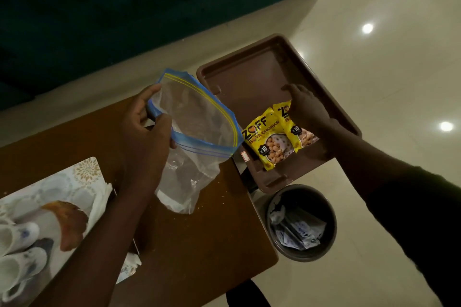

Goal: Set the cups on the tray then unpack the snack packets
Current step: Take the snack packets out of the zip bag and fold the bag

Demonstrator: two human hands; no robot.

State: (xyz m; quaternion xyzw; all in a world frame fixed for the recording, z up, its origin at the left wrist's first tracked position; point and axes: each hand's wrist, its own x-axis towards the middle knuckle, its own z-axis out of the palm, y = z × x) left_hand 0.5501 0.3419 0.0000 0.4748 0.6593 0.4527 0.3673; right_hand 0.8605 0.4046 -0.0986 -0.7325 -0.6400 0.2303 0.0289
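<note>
Holding the blue-rimmed zip bag (pixel 197 117) by its open mouth, the left hand (pixel 147 129) has thumb and fingers pinched on the plastic rim, the clear body sagging onto the wooden table (pixel 199 244). The right hand (pixel 305 109) lies flat over the second of two yellow Zoff soya chunks packets (pixel 268 139) in the brown tray (pixel 249 77); its fingers are spread, pressing rather than closing, though the palm hides the contact. The cups (pixel 17 249) stand on the patterned tray (pixel 62 182) at the left edge of view, well apart from the snacks.

The chief worry is the brown tray itself: it seems to overhang the table's edge, above the floor and just beside the waste bin (pixel 301 222). A heavy press on that outer side could tip it and send the packets sliding toward the bin. The bag looks empty, but the crumpled film hides its bottom, so a packet could be missed. Slack plastic may also slip from the pinch, or drag crumbs across the table if pulled carelessly
</note>
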